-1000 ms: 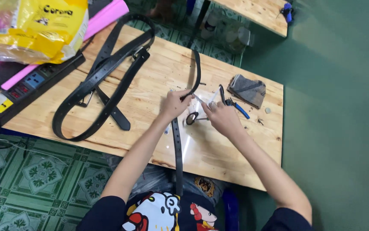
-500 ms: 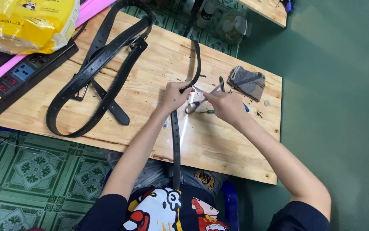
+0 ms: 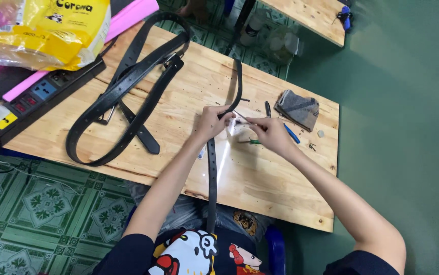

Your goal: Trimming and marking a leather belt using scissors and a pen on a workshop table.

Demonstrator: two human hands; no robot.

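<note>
A narrow black leather strap (image 3: 211, 173) runs from my lap over the wooden table (image 3: 260, 188) and bends back toward the far edge. My left hand (image 3: 210, 122) pinches this strap at the bend, fingers closed on it. My right hand (image 3: 270, 133) is just to the right, gripping a thin metal tool (image 3: 244, 120) whose tip points at the strap by my left fingers. A small green-handled tool (image 3: 252, 141) lies under my right hand.
Several black belts (image 3: 128, 97) lie looped on the table's left half. A folded grey cloth (image 3: 297, 108) and a blue-handled tool (image 3: 291, 133) sit at the right. A black power strip (image 3: 36, 97), pink bar (image 3: 122, 20) and yellow bag (image 3: 51, 30) lie at the left.
The view has shifted a little. My hands stay together at the strap's bend, with the right hand's tool now pointing at the strap.
</note>
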